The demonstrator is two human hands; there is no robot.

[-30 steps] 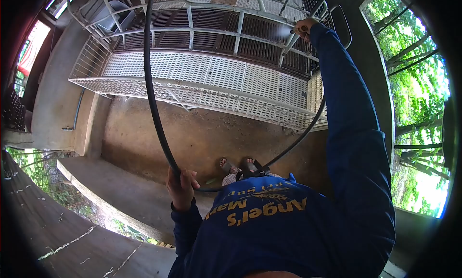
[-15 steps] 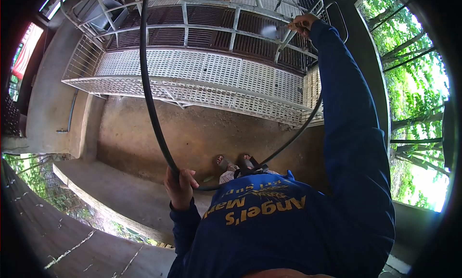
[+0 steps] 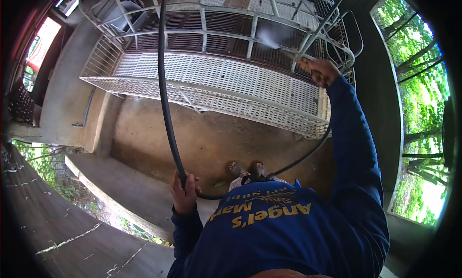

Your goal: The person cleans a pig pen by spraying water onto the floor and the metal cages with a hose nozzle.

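Observation:
My left hand (image 3: 185,194) is closed around a black hose (image 3: 166,85) near my left side. From there the hose runs up past the top of the view, and another stretch curves from my waist to the right. My right hand (image 3: 323,72), arm stretched forward, grips a brownish spray nozzle (image 3: 303,63). A white fan of water (image 3: 270,37) leaves its tip toward the dark slatted floor (image 3: 226,32) of a metal-railed pen (image 3: 252,35). My fingers hide part of the nozzle.
White perforated floor panels (image 3: 221,71) line the raised pen's near side. A grey feeding trough (image 3: 127,18) sits at its far left. Under my feet (image 3: 245,169) is a stained concrete floor (image 3: 159,133), with a low concrete ledge (image 3: 125,186) on the left. Trees show outside at right.
My right hand has drawn back toward me with the nozzle, still spraying. The view has shifted, so the pen appears farther right and slightly lower. My left hand keeps its hold on the hose.

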